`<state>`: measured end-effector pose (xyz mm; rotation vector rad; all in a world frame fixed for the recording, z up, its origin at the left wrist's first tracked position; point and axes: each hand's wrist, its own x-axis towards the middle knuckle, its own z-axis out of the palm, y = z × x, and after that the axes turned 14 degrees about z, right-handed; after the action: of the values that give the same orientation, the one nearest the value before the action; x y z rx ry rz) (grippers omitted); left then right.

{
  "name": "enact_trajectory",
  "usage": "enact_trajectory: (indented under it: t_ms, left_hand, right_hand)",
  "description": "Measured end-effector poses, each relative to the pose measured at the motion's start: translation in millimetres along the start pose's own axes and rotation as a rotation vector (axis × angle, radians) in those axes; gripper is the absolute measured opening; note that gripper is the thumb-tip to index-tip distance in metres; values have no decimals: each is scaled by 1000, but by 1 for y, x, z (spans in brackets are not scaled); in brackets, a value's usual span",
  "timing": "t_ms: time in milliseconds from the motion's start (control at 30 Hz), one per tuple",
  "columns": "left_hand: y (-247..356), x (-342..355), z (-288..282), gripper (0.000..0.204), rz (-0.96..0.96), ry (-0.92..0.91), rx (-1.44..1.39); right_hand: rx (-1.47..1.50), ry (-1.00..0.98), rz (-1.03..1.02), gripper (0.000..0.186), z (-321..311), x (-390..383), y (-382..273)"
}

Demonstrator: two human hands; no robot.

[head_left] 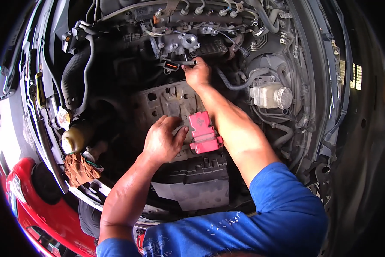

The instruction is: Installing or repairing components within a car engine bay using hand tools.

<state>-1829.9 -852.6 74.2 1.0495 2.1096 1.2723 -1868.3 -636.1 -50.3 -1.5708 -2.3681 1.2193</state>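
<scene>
My right hand (197, 73) reaches far into the engine bay, below a bare metal housing (187, 42) with a round opening. Its fingers are bent around something I cannot make out, close to a short dark tube (189, 63) and a black connector (172, 65) with an orange inside. Nearer to me, my left hand (163, 138) hovers over the metal battery tray (147, 100), thumb apart from loosely bent fingers and nothing visible in it. Just right of that thumb sits a red plastic terminal cover (203, 128), beyond a grey-black box (194, 192).
On the right stands a fluid reservoir (269, 95) with a ribbed cap. Along the left are a thick black hose (74, 77), a screwdriver (40, 90), a yellowish reservoir (74, 139) and a brown rag (81, 169). Beyond the left edge is a red car (55, 218).
</scene>
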Motion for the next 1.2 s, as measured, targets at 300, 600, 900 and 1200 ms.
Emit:
enact_trajectory:
  t_ms: [300, 600, 900, 1200]
  left_hand:
    - [-58, 86, 40, 38, -386, 159, -188]
    - [-19, 54, 2, 34, -95, 9, -22]
    - [8, -102, -126, 40, 44, 239, 710]
    - [-16, -144, -126, 61, -231, 191, 872]
  right_hand:
    - [372, -141, 61, 21, 30, 11, 25]
    - [519, -142, 105, 15, 20, 43, 55]
    - [99, 31, -74, 21, 32, 35, 45]
    - [94, -88, -64, 23, 27, 20, 39]
